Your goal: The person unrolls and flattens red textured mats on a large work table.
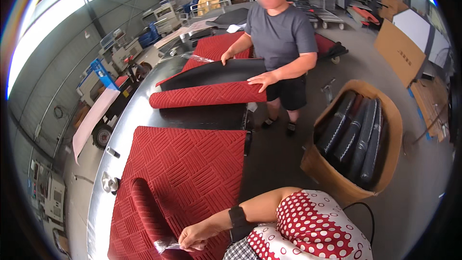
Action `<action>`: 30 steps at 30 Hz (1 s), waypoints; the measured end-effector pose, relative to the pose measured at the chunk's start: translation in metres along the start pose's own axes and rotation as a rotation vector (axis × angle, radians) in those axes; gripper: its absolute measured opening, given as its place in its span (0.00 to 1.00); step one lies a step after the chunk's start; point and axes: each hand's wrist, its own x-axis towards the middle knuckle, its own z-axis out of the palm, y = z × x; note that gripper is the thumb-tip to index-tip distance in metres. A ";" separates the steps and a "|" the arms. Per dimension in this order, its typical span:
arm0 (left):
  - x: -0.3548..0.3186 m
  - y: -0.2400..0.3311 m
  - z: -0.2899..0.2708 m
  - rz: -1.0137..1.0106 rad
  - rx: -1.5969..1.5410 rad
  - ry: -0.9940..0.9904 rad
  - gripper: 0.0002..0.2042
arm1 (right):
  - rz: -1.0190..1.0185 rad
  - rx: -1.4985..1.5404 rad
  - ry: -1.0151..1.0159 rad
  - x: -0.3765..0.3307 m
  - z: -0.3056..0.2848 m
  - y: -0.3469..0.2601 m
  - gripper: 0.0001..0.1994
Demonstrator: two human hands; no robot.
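My right hand (195, 236) reaches in from the lower right, a dark band on its wrist. Its fingers are closed on a piece of clear plastic film (165, 247) at the near end of a thin red roll of matting (148, 207). That roll lies on a flat red mat (192, 159) with a ribbed block pattern. My left hand is out of view. Across the table, a co-worker in a grey shirt has both hands on a larger red mat (207, 95), partly rolled, its black underside showing.
A shiny metal table (98, 212) carries the mats. On its left side are a small dark cylinder (113, 152) and a silver metal piece (109, 182). To the right stands an open cardboard box (390, 139) of dark plastic-wrapped rolls (353, 130). Carts and machines stand farther back.
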 end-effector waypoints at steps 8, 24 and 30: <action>0.012 0.059 0.071 0.216 0.061 -0.191 0.32 | -0.433 -0.136 0.057 0.007 0.011 -0.070 0.17; 0.023 0.133 0.027 0.284 0.840 0.388 0.44 | -0.971 -0.729 0.481 -0.127 0.015 -0.106 0.09; 0.008 0.174 0.048 -0.152 1.035 0.279 0.63 | -0.983 0.197 0.914 -0.239 0.013 -0.080 0.21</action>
